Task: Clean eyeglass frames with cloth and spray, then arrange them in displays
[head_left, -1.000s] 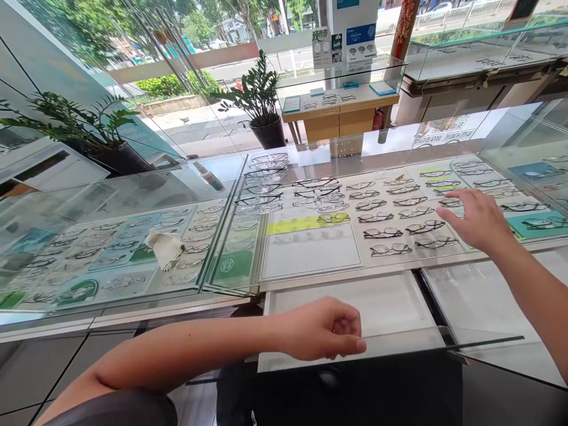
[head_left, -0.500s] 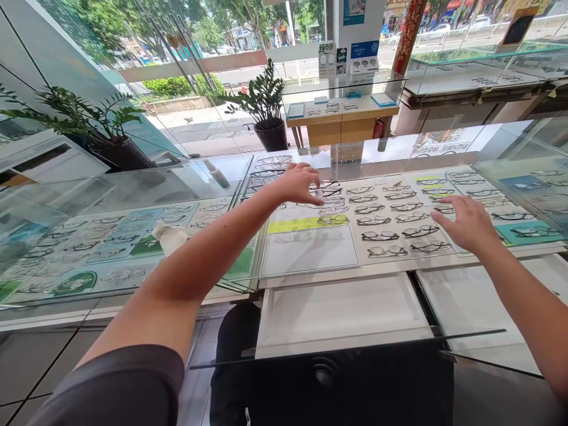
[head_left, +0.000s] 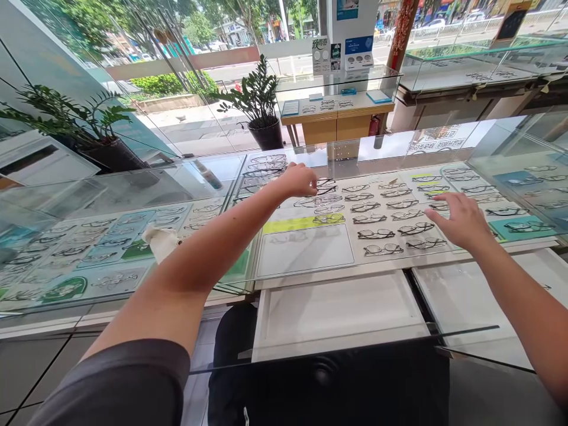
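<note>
My left hand reaches far across the display case with its fingers drawn together in a pinch. Its fingertips are at the left end of a dark-framed pair of eyeglasses; what they hold, if anything, is hidden by the hand. My right hand is open, thumb and fingers apart, over the right part of the display, close to a pair of eyeglasses. Between the hands lie rows of eyeglasses. Nearer me, below a yellow-green strip, is a white panel.
Two white drawers stand pulled out below the case. A pale cloth and a small bottle are at the left. More eyeglasses fill the left case. Potted plants stand by the window.
My left hand's fingers have closed from a spread shape into a pinch beside the eyeglasses. My right hand stays open in nearly the same place. The view has shifted slightly.
</note>
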Available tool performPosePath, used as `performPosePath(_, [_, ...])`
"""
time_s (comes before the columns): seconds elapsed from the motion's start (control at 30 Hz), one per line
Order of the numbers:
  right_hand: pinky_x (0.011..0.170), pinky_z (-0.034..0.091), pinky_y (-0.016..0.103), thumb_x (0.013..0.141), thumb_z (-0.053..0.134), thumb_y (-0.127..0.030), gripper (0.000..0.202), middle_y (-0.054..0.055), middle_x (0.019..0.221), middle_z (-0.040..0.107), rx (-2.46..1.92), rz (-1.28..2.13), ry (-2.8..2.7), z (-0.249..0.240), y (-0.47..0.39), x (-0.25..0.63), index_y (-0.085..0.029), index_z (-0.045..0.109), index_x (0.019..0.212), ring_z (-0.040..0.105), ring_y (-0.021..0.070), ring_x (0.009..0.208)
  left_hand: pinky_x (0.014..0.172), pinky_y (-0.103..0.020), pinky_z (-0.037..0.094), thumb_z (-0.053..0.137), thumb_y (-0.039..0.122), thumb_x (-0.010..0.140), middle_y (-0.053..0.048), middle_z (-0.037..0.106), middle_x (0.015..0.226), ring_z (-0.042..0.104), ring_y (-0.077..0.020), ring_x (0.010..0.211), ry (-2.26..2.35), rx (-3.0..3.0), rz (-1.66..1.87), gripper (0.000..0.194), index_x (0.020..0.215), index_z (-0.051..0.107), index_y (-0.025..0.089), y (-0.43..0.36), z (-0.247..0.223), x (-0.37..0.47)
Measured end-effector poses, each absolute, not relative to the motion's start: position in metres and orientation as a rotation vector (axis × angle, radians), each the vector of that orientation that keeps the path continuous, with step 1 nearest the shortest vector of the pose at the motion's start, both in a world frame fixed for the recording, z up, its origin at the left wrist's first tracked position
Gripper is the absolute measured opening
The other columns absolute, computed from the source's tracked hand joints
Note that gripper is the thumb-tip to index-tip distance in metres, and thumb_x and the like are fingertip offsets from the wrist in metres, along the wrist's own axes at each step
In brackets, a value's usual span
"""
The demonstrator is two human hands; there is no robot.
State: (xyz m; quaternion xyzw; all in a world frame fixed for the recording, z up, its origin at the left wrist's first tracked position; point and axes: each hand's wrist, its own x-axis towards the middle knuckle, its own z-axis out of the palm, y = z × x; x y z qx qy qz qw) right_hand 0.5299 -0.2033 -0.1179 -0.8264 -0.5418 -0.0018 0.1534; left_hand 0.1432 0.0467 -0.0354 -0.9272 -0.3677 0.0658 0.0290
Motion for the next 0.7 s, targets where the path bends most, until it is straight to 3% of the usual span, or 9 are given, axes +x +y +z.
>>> performPosePath(0.23, [0.120, 0.047, 0.065, 0.096, 0.045, -0.069, 0.064, 0.017, 0.157, 0.060, -2.351, 0.003, -1.553, -0.117, -0.204, 0.528, -0.026, 0.064, 0.140, 0.051, 0.0443, 0.146, 0.111, -0.054, 0.042, 0.070, 0.029, 0.080, -0.011, 0.080, 0.096, 0.061, -0.0342, 0.113, -1.154, -2.786, -0.073, 0.016, 0.087, 0.082, 0.020, 0.047, -0.038, 0.140])
performPosePath(0.4, [0.121, 0.046, 0.066, 0.096, 0.045, -0.068, 0.065, 0.017, 0.157, 0.059, -2.364, 0.013, -1.554, -0.115, -0.203, 0.528, -0.024, 0.063, 0.141, 0.052, 0.0443, 0.146, 0.112, -0.055, 0.041, 0.072, 0.026, 0.082, -0.011, 0.078, 0.095, 0.059, -0.0331, 0.112, -1.176, -2.817, -0.230, 0.010, 0.085, 0.079, 0.019, 0.032, -0.014, 0.127])
performPosePath(0.53, [0.124, 0.043, 0.065, 0.095, 0.044, -0.069, 0.067, 0.017, 0.157, 0.059, -2.365, 0.040, -1.551, -0.112, -0.204, 0.526, -0.024, 0.064, 0.141, 0.050, 0.0438, 0.148, 0.115, -0.055, 0.039, 0.070, 0.030, 0.088, -0.005, 0.075, 0.097, 0.058, -0.0292, 0.113, -1.059, -2.896, -0.486, 0.011, 0.085, 0.076, 0.021, -0.017, 0.028, 0.115])
performPosePath(0.7, [0.123, 0.043, 0.065, 0.093, 0.047, -0.067, 0.064, 0.018, 0.155, 0.060, -2.345, 0.029, -1.524, -0.112, -0.204, 0.526, -0.025, 0.066, 0.137, 0.051, 0.0435, 0.146, 0.114, -0.052, 0.044, 0.069, 0.032, 0.089, -0.001, 0.073, 0.094, 0.064, -0.0265, 0.108, -0.948, -3.175, -0.486, 0.012, 0.080, 0.072, 0.025, -0.118, 0.063, 0.103])
